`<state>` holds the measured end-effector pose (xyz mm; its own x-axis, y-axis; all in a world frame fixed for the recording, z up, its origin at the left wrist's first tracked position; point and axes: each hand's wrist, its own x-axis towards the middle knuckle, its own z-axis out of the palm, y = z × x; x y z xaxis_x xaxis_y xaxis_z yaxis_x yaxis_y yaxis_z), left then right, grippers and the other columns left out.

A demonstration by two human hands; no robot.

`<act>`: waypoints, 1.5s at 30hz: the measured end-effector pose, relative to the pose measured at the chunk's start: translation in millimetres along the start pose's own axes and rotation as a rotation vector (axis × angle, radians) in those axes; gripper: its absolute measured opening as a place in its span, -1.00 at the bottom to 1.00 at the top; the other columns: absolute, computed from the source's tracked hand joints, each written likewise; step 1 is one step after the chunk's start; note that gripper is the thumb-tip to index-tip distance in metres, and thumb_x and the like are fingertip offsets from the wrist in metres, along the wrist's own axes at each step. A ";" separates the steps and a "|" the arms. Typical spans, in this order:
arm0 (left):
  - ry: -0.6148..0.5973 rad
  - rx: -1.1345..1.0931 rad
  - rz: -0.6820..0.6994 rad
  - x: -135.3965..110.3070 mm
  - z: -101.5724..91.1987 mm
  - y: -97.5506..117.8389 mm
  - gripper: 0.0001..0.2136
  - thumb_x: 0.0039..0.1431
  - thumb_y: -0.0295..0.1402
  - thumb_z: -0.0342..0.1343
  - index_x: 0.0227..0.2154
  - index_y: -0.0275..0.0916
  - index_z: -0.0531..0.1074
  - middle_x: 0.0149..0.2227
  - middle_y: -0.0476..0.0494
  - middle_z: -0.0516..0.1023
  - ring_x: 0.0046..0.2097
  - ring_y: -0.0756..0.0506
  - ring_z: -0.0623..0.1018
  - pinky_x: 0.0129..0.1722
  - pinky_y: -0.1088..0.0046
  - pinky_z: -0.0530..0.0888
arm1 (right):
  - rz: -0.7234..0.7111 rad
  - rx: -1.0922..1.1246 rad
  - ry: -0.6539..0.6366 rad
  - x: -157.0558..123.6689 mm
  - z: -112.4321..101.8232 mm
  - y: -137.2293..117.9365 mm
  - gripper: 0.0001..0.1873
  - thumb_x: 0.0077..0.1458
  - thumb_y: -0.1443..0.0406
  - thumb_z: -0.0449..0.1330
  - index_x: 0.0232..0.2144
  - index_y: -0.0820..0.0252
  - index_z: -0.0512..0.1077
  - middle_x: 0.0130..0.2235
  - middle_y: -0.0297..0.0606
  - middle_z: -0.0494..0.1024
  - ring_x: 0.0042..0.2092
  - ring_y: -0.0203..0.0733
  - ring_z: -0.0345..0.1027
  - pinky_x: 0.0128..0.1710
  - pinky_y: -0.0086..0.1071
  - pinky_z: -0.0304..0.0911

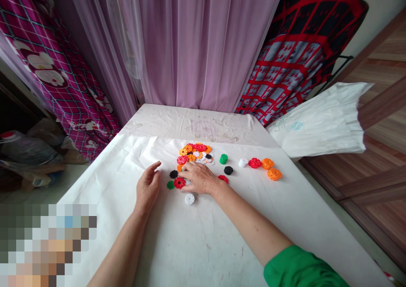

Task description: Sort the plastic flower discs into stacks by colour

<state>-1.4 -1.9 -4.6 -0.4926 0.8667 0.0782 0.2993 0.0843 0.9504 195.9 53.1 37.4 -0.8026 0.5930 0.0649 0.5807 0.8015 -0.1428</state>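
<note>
Over a loose pile of flower-shaped plastic discs [183, 160], my right hand [201, 178] reaches in with its fingers spread, nothing visibly gripped. Its fingertips are at the edge of a red disc [179, 182]; whether they touch it I cannot tell. Black [174, 174] and green [170, 185] discs lie just left of that one. My left hand [148, 186] rests at the left of the pile, thumb and forefinger apart and holding nothing. A white disc stack [189, 199] sits nearest me, below my right hand. Part of a red stack [223, 179] shows behind my right wrist.
Right of the pile stand green [223, 159], black [228, 170], white [243, 162], red [254, 163] and two orange [274, 174] stacks. A white cloth covers the table [190, 244]. Beyond its right edge is a white bag [320, 120]; purple curtains [203, 46] hang behind.
</note>
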 end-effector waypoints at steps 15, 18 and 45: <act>0.003 0.028 0.010 0.2 -0.1 1.4 -0.60 0.05 -0.23 0.01 -0.07 -0.18 0.54 -0.06 -0.14 0.64 -0.06 -0.15 0.57 0.04 0.25 0.45 | 0.125 0.061 0.154 5.0 -4.3 -2.0 -0.80 0.23 0.30 0.13 -0.34 0.13 0.56 -0.23 -0.22 0.56 -0.14 -0.17 0.38 -0.12 -0.33 0.25; 0.030 0.012 0.001 2.1 -1.2 0.4 -0.62 0.06 -0.26 0.01 -0.08 -0.16 0.55 -0.04 -0.13 0.63 -0.02 -0.14 0.57 0.08 0.26 0.44 | 0.404 0.340 0.484 -29.3 -2.0 20.2 -0.81 0.18 0.28 0.14 -0.36 0.11 0.57 -0.25 -0.25 0.60 -0.20 -0.21 0.42 -0.15 -0.36 0.28; -0.110 1.006 0.171 16.6 -40.6 -8.3 -0.47 0.31 -0.09 -0.25 0.17 -0.22 0.38 0.31 -0.27 0.31 0.34 -0.33 0.22 0.30 -0.05 0.12 | 1.000 0.365 0.643 -113.7 48.4 40.0 -0.74 0.09 0.20 0.07 -0.30 0.14 0.53 -0.29 -0.23 0.59 -0.36 -0.20 0.40 -0.26 -0.34 0.27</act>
<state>-45.2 -8.2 1.1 -0.3165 0.9419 0.1128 0.9299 0.2846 0.2328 303.8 14.0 -23.5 0.2418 0.9434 0.2270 0.7441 -0.0301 -0.6674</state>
